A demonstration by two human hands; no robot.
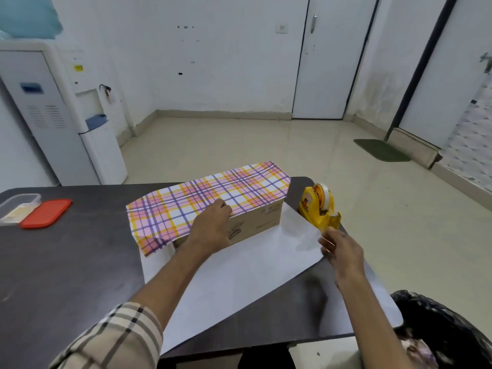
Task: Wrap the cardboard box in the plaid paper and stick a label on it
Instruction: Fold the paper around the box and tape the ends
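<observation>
Left hand (210, 227) palm down, fingers bent, right hand (343, 253) reaching forward, fingers bunched
</observation>
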